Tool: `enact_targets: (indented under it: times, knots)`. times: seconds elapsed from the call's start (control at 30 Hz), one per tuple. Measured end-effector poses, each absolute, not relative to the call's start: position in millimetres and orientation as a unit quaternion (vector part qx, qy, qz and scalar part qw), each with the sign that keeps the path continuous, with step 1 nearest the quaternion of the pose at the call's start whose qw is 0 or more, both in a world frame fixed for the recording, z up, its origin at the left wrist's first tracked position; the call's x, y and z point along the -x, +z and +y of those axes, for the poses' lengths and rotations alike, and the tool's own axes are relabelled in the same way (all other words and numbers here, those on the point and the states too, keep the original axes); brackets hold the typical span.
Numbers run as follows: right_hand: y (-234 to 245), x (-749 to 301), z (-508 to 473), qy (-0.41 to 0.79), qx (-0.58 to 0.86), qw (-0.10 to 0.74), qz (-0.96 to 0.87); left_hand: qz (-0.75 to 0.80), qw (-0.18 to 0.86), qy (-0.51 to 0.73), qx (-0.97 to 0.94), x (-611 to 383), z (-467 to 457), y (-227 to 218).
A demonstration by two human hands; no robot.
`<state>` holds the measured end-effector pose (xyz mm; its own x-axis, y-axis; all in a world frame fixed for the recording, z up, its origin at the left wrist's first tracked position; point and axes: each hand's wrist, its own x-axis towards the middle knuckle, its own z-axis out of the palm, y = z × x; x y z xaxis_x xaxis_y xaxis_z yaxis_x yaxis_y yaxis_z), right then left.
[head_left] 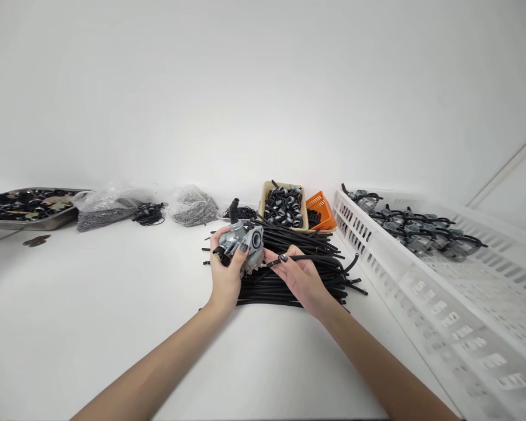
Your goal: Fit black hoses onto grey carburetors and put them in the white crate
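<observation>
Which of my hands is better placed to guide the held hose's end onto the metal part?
Right, I'd judge. Your right hand pinches the hose near its end, close to the metal part, while your left hand is occupied gripping that part.

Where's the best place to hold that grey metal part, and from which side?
Probably grip the bulky body of the grey metal part, from the left, as the left hand does: a black elbow tube stands up on top, and the right hand holds a black hose close on the right.
</observation>
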<state>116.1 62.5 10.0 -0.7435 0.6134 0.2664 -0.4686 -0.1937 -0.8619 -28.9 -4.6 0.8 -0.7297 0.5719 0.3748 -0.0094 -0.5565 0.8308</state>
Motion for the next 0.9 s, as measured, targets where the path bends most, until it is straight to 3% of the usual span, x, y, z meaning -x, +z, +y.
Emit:
enact_targets:
  times: [0.43, 0.9]
  knots:
    - [8.6, -115.6, 63.2, 0.783, 0.086, 0.352, -0.506, 0.417, 0.167, 0.825, -0.343, 29.9, -3.5, 1.8]
    - [5.8, -111.7, 54.6, 0.706, 0.083, 0.367, -0.600, 0.423, 0.151, 0.841, -0.301, 26.0, -4.1, -4.7]
